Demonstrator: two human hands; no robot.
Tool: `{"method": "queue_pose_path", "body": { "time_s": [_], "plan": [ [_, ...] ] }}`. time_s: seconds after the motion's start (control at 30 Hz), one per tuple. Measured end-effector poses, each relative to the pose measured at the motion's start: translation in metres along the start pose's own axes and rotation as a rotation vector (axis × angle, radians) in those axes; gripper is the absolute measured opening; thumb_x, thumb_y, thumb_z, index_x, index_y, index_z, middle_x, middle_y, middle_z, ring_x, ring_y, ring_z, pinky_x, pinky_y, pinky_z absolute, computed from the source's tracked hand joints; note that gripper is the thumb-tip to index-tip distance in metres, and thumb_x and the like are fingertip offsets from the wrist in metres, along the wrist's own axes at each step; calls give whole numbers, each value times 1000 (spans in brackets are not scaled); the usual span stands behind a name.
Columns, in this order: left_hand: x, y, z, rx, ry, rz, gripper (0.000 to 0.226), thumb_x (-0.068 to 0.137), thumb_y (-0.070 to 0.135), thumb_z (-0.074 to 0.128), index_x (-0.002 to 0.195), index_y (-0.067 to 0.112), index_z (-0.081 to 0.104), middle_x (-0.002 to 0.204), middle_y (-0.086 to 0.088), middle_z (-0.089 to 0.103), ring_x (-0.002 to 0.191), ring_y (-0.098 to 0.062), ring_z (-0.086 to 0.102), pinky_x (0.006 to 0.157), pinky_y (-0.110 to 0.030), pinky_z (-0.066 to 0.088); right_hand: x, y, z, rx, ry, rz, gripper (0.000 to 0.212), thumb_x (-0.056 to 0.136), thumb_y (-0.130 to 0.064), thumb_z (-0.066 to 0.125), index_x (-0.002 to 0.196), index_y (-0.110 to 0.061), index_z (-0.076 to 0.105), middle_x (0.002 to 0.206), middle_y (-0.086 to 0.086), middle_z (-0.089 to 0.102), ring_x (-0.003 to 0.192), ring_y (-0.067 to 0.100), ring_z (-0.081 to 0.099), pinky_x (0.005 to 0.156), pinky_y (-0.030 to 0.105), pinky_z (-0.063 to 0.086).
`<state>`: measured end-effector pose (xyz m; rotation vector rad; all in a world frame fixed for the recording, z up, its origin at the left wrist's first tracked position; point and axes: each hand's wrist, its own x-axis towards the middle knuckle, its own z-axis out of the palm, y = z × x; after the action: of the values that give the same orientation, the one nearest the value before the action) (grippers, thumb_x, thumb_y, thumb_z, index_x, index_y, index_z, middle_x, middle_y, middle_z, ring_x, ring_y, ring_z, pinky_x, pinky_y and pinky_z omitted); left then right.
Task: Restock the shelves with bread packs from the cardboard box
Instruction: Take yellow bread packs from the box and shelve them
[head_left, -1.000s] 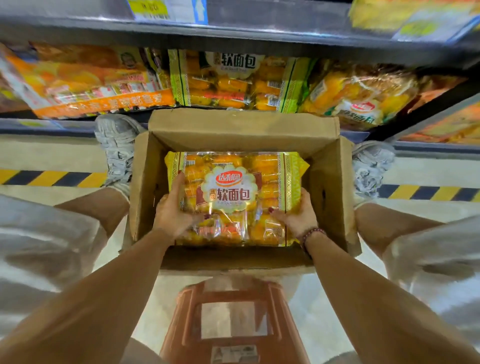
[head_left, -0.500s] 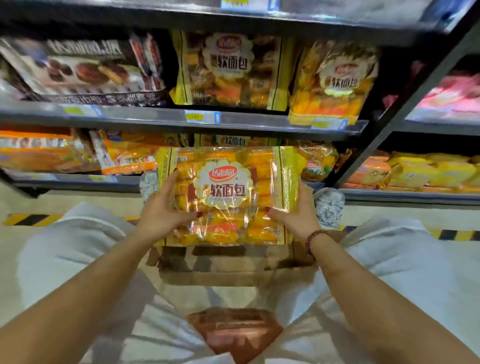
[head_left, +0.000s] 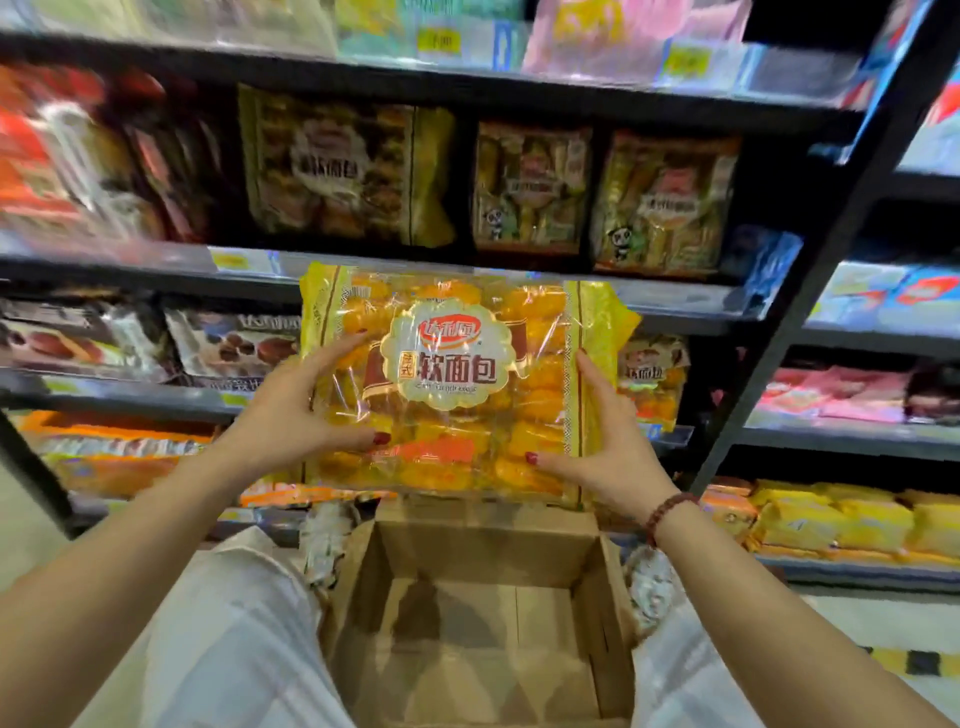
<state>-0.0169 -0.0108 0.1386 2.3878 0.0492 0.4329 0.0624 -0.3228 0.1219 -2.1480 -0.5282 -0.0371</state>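
Nearest: cardboard box (head_left: 483, 649), open, bare floor showing. Directly above box: bread pack (head_left: 452, 384), held upright, label facing back toward wearer, long axis level, left to right. Left hand (head_left: 291, 415) on pack's left edge, right hand (head_left: 613, 447) on right edge, equally near. Fingers (head_left: 337, 353) spread, thumbs on front, gripping pack's sides. Beyond box, behind pack: shelf (head_left: 675, 299) edge. Similar pack (head_left: 652, 379) standing above and right of box. Likely next: push forward, away from box, label kept toward aisle.

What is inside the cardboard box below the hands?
Only bare bottom flaps of the cardboard box show; nothing lies on them. The bread pack is held above it. The box's near strip is out of frame, so unseen.
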Motion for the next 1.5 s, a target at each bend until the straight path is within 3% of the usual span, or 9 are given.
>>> {"method": "queue_pose_path", "body": {
  "time_s": [0.13,0.33,0.6,0.73,0.87,1.0,1.23,1.33,1.5],
  "plan": [
    [20,3,-45,84,40,26,103,57,50,89,142,57,32,149,11,44,136,-17,38,108,-40,35,22,-41,-8,-14,-10,-68,112,65,-37,84,144,-52,7,135,-1,29,120,13,32,105,33,29],
    [45,3,-101,67,63,24,94,67,27,88,145,45,38,142,18,43,135,-12,39,103,-31,35,65,-91,0,-19,-58,-116,109,66,-35,84,142,-53,8,135,-1,31,112,11,37,100,34,37],
    [91,-29,-142,-24,49,-13,88,69,28,87,142,44,41,152,9,38,126,-3,35,101,-26,33,137,-126,22,-93,-70,-144,110,63,-42,84,145,-50,10,132,3,35,121,20,39,95,33,39],
    [122,-48,-157,-75,72,-14,83,71,27,86,141,44,45,149,12,40,131,-6,36,102,-29,34,173,-139,33,-107,-47,-156,113,58,-50,84,144,-51,11,134,1,37,114,12,36,95,32,38],
    [156,-66,-168,-115,102,-32,79,71,27,86,137,46,47,141,16,41,133,-8,35,106,-33,35,210,-147,46,-128,-51,-144,121,47,-65,79,144,-53,8,143,4,33,128,19,35,104,39,37],
    [192,-83,-178,-108,151,-65,75,70,24,87,130,49,48,141,14,43,138,-13,36,111,-37,35,247,-152,58,-108,-58,-140,118,55,-57,82,147,-46,10,142,5,33,131,19,35,104,35,35],
    [248,-113,-186,-75,221,-173,106,65,36,89,152,18,31,157,-1,32,143,-21,32,113,-37,32,308,-154,75,-100,-41,-187,108,65,-45,82,150,-29,18,152,1,29,141,20,25,111,38,29],
    [267,-126,-187,-85,233,-203,116,46,60,90,143,17,44,144,-5,51,126,-21,53,107,-42,44,329,-151,79,-73,-46,-155,110,62,-48,82,150,-32,17,150,-2,32,137,19,32,108,35,34],
    [304,-146,-174,15,260,-220,79,63,25,92,127,12,47,128,-5,56,119,-21,56,96,-31,48,350,-146,87,-76,-127,13,85,77,-42,74,145,-21,30,140,4,45,124,23,45,99,33,40]
  ]
}}
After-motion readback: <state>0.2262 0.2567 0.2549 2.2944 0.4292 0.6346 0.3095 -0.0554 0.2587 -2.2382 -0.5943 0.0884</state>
